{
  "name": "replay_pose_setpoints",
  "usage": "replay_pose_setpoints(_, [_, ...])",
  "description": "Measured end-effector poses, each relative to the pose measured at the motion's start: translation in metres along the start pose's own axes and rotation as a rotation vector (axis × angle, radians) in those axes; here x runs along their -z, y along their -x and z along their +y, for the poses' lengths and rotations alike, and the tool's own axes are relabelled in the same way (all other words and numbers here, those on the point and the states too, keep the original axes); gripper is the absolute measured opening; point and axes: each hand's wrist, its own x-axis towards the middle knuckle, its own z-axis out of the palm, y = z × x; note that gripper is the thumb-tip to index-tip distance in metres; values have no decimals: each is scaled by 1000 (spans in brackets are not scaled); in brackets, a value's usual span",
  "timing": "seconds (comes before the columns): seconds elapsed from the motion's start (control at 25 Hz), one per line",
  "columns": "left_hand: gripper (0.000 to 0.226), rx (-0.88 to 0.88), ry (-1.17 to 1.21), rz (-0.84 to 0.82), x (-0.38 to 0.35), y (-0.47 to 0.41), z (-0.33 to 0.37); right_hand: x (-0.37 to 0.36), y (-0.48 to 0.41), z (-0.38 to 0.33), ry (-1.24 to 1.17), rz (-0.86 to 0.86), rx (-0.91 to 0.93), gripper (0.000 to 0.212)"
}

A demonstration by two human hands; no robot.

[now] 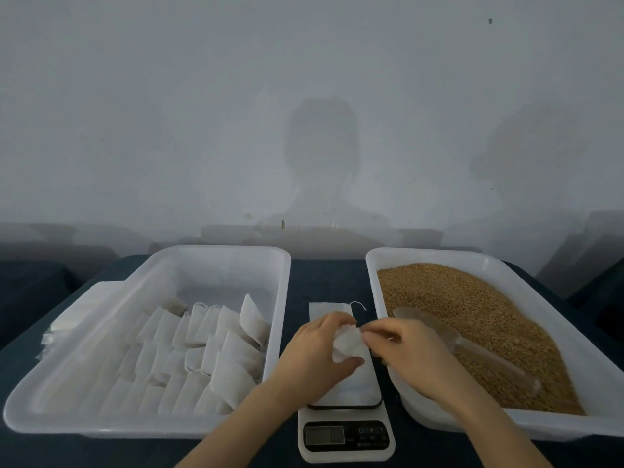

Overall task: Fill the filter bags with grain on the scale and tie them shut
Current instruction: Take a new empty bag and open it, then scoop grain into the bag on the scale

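A small white filter bag (347,346) stands on the platform of the white kitchen scale (344,434). My left hand (317,352) wraps around the bag's left side and bottom. At the bag's top right, the fingers of my right hand (401,346) pinch its mouth or drawstring. An empty flat filter bag (329,309) with a loose string lies just behind, at the scale's far end. The right tray (381,265) holds brown grain (472,319) with a clear plastic scoop (449,336) lying in it.
A white tray (162,265) on the left holds several filled white bags (202,352) in rows. A stack of flat empty bags (77,309) lies left of that tray. Everything rests on a dark blue cloth (324,278) against a pale wall.
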Motion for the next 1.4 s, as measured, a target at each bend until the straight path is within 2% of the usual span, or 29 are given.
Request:
replay_pose_setpoints(0.16, [58, 149, 152, -174, 6, -10, -14, 47, -2, 56, 304, 231, -110, 29])
replay_pose_setpoints(0.24, [61, 172, 186, -248, 7, -12, -19, 68, 2, 95, 566, 219, -224, 41])
replay_pose_setpoints(0.32, [64, 185, 204, -293, 6, -13, -22, 77, 5, 126, 731, 112, -286, 42])
replay_pose_setpoints(0.4, [66, 213, 228, -299, 5, -13, -22, 76, 2, 141, 769, 34, -277, 30])
replay_pose_setpoints(0.52, [68, 239, 253, -275, 7, -13, -23, 70, -5, 142, 700, 68, -229, 17])
replay_pose_setpoints(0.68, [70, 239, 260, -268, 8, -12, -24, 81, -7, 132, 663, 92, -208, 10])
replay_pose_setpoints(0.8, [69, 226, 278, -271, 9, -12, -24, 106, -3, 129, 809, 104, -188, 16])
replay_pose_setpoints(0.96, [68, 226, 311, -283, 9, -11, -25, 131, 4, 125, 1185, 153, -204, 23])
replay_pose_setpoints(1.04, [68, 230, 321, -291, 8, -11, -26, 126, 1, 122, 1289, 151, -193, 23])
replay_pose_setpoints(1.4, [69, 245, 338, -305, 7, -12, -28, 74, -24, 123, 919, 120, -174, 30])
